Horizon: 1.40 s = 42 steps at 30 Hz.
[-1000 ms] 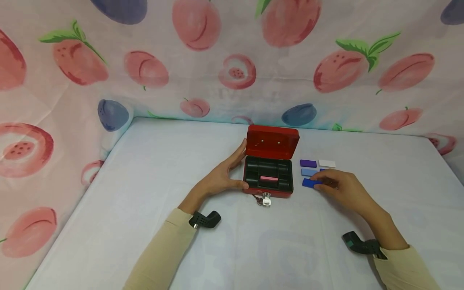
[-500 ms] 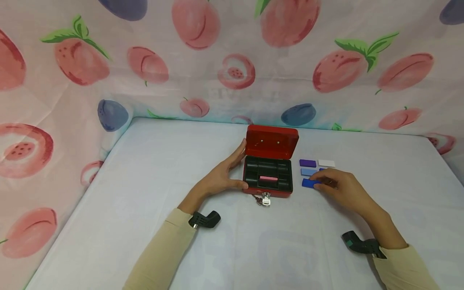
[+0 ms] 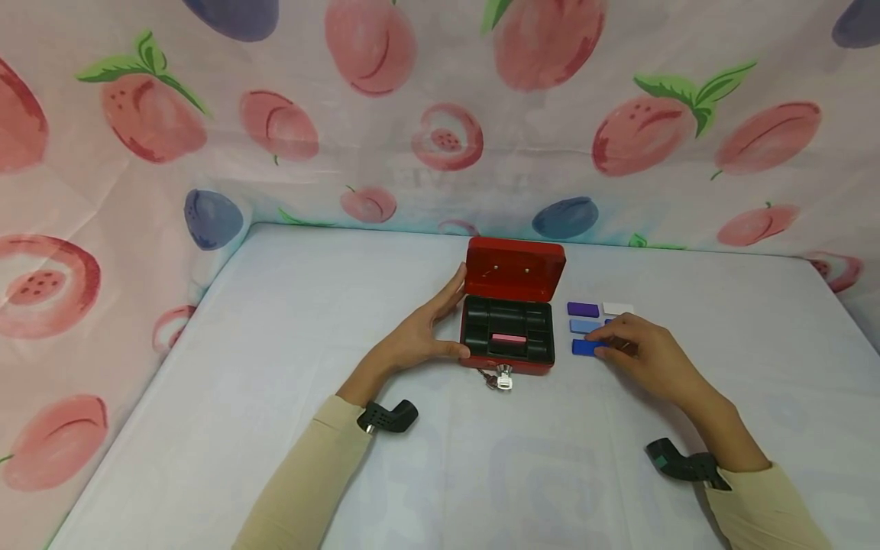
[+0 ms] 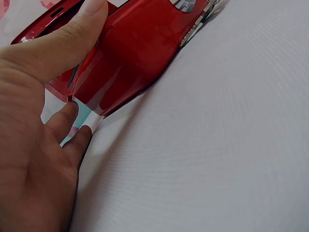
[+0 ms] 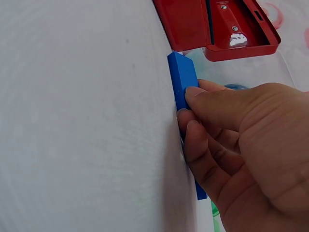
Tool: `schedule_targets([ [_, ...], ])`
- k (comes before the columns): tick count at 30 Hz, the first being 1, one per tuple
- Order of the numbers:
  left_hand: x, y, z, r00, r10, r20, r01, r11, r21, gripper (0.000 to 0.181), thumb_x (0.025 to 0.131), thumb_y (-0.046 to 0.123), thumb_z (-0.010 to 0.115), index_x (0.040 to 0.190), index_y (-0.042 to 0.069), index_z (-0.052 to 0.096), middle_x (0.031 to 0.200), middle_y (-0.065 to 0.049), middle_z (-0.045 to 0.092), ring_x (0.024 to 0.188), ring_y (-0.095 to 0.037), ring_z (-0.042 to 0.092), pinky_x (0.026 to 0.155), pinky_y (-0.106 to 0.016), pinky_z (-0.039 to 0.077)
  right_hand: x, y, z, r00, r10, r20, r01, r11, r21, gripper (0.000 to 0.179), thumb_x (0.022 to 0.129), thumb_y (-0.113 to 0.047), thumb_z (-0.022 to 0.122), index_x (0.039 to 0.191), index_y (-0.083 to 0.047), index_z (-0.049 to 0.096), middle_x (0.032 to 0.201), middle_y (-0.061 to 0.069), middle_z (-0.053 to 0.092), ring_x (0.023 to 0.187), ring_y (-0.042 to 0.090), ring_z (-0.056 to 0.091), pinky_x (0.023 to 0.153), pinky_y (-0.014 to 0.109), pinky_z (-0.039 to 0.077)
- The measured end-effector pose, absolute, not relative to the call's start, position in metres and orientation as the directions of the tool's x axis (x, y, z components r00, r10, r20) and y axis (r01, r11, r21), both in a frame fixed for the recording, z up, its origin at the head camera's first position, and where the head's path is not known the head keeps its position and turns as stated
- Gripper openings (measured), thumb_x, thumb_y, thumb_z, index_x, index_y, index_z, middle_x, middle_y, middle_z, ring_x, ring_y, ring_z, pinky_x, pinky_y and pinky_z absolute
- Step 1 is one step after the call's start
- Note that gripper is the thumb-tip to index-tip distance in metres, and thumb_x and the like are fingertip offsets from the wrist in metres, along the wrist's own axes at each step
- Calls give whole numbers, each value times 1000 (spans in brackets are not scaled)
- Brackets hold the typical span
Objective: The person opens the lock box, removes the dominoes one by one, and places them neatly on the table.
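Note:
A red cash box [image 3: 507, 367] stands with its lid [image 3: 516, 269] up and a black compartment tray [image 3: 509, 312] inside. A pink block [image 3: 509, 338] lies in the tray's front middle compartment. My left hand [image 3: 419, 336] rests spread against the box's left side, thumb at the front corner and a fingertip at the lid's edge. To the box's right, my right hand [image 3: 642, 351] pinches a dark blue rectangular block [image 5: 183, 75] between thumb and fingers, low at the tablecloth. Another blue block [image 5: 201, 190] is mostly hidden behind that hand.
Beyond the right hand lie a purple block [image 3: 583, 309], a white block [image 3: 617, 308] and a light blue block [image 3: 584, 326]. Keys [image 3: 504, 378] hang from the box's front lock. A fruit-patterned cloth [image 3: 440, 176] rises behind the white table [image 3: 330, 305].
The dark blue block has turned slightly under the right fingers and now lies straighter, in line with the other blocks. The left hand and the box stay where they were.

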State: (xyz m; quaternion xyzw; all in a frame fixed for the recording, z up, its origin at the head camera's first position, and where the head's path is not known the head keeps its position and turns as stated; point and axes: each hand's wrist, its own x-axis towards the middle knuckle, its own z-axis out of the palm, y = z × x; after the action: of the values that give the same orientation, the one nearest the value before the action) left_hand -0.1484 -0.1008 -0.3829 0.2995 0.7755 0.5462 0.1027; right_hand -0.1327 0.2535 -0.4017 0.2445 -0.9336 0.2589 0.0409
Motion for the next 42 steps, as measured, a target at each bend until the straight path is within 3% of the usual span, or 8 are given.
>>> schedule_targets([
  [31,-148,-100,-384,-801,574,169,355,230,906,107,69,9,76,144,24,2,148,5,7,132,-24,19,104,-41,21,-135,254,-407,-884,-399,245,-468,758,-454,21,76,-7,69,94,-17,65,87,-7,57,73,8,53,63,24,49],
  [42,-149,-101,-385,-802,576,159,352,240,905,106,69,11,77,144,26,2,148,6,7,132,-20,19,104,-40,21,-134,253,-406,-888,-395,234,-459,769,-445,21,77,-6,69,93,-19,65,86,-7,57,74,9,52,66,31,49],
])
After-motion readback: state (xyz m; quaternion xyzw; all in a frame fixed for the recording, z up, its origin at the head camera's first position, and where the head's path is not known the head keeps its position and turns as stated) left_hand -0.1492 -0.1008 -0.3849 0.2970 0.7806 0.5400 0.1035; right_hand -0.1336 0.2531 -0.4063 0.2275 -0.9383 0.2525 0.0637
